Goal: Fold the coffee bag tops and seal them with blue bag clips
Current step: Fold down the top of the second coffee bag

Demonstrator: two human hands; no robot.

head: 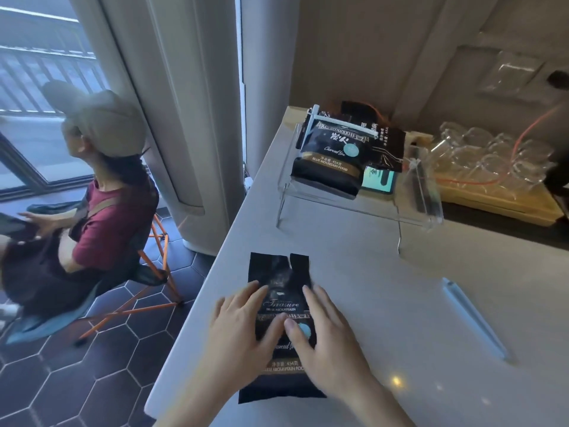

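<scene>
A black coffee bag (278, 272) lies flat on the white counter (385, 303) near its left edge, its torn open top pointing away from me. My left hand (240, 328) and my right hand (323, 334) both press flat on the bag's middle, fingers spread, thumbs nearly touching. A long pale blue bag clip (474, 318) lies on the counter to the right, apart from the bag. Further back, another black coffee bag (332, 158) rests on a clear acrylic stand (354, 208), with a pale clip (341, 121) across its top.
More dark bags (385, 140) and a phone (378, 180) sit behind on the stand. A wooden tray (492, 198) of clear glasses stands at the back right. A person (92, 180) sits on a folding chair left of the counter edge.
</scene>
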